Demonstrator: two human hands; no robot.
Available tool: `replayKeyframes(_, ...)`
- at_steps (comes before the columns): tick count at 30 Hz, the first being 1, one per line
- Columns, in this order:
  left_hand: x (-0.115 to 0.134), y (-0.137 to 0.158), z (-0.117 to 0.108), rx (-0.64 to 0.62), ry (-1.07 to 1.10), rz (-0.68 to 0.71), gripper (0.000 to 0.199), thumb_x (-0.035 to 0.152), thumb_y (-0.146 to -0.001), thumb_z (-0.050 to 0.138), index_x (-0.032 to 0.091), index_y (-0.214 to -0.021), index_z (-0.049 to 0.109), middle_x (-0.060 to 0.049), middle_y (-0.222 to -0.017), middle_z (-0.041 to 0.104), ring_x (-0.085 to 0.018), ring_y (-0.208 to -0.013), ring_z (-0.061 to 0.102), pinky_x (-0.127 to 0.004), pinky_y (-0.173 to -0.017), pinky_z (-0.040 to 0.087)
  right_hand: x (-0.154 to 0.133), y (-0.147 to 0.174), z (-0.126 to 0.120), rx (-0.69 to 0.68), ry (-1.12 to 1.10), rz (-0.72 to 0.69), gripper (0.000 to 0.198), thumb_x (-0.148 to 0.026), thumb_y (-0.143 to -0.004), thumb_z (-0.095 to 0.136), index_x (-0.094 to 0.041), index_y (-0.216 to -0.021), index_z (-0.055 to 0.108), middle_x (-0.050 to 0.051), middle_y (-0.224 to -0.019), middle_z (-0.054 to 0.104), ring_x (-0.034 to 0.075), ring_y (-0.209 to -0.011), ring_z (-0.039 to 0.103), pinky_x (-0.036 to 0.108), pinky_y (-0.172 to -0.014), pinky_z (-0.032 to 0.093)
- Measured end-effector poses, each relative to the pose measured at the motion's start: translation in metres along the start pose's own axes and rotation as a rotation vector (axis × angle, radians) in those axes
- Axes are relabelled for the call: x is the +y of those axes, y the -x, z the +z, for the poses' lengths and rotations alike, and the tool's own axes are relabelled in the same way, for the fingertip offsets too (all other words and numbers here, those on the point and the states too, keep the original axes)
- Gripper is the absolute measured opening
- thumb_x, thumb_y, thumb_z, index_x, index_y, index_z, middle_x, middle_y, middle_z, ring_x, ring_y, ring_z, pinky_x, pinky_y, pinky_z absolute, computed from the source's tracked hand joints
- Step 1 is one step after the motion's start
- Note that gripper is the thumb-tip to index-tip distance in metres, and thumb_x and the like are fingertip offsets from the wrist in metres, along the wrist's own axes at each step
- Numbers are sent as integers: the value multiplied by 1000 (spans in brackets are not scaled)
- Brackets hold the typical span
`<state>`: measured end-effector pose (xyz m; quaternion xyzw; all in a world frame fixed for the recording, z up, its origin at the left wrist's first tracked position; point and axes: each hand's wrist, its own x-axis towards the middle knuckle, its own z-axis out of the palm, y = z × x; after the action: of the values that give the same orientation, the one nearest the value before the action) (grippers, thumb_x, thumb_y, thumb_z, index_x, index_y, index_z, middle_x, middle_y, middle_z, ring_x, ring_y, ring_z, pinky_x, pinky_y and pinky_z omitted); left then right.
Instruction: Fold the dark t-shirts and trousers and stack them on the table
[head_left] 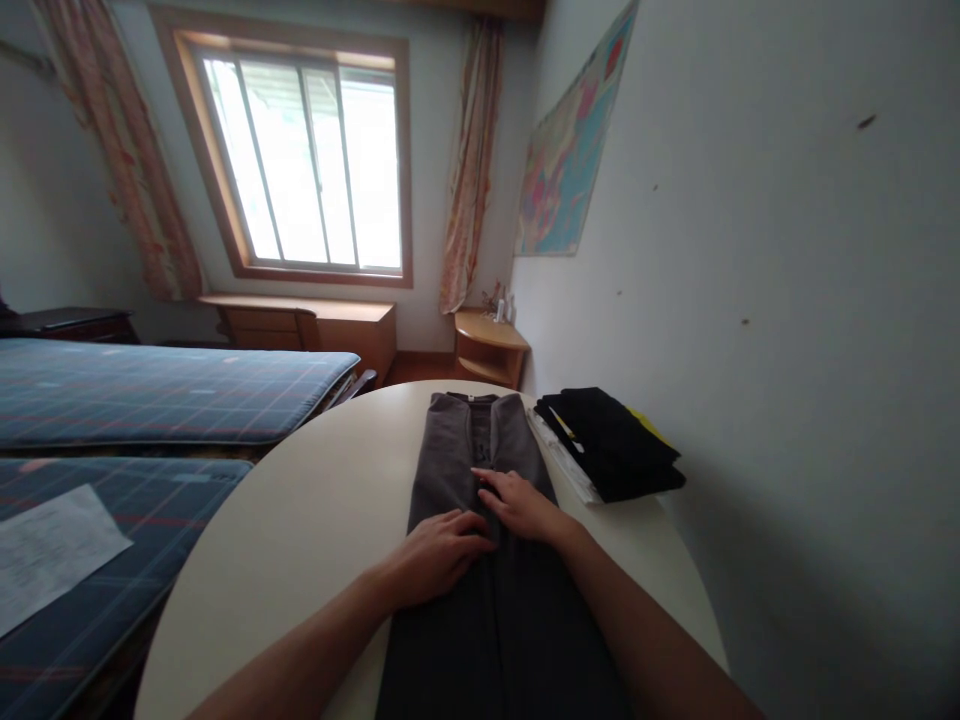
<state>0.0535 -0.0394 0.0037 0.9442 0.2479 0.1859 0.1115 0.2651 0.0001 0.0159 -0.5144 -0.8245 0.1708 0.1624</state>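
Observation:
A dark grey garment [442, 480], its kind not certain, lies lengthwise on the round cream table [300, 560]. At its far end it parts in a narrow V, with a small pale label at the top edge. A lengthwise seam or edge runs down its middle toward me. My left hand [439, 555] rests on the cloth, fingers curled together at this middle edge. Slightly farther up, my right hand [521, 503] touches the bottom of the V, its index finger stretched out and apart from the thumb. Cloth under both palms is hidden.
Folded black clothes [607, 440], with white and yellow layers, lie at the table's right beside the white wall [810, 400]. Two plaid mattresses [187, 390] are on the left, the nearer bearing a paper sheet [60, 555]. Beyond stand a wooden desk [352, 330] and corner shelf [491, 330].

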Motion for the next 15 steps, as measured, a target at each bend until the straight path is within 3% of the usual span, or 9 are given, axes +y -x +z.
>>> replayKeyframes(7,3,-2,-1,-35,-61,-13,31,16,-92,47,30,-114,65,-2,-108,63,-19,-96,58,-30,-86,47,3,-38,8,108,131,123,36,-31,-97,46,-23,-128,63,7,-125,67,23,-113,59,35,-99,42)
replayKeyframes(11,4,-4,-2,-51,-91,-15,26,11,-87,50,25,-104,62,-2,-107,62,-18,-94,57,-29,-85,47,1,-44,22,211,128,197,36,-36,-96,48,-15,-116,68,13,-120,66,24,-111,58,34,-99,41)
replayKeyframes(15,5,-5,-3,-73,-94,-10,23,9,-83,50,23,-100,57,-1,-102,63,-19,-92,56,-30,-86,46,-4,-45,32,328,114,280,31,-41,-92,55,-17,-103,72,12,-113,68,26,-107,58,35,-95,43)
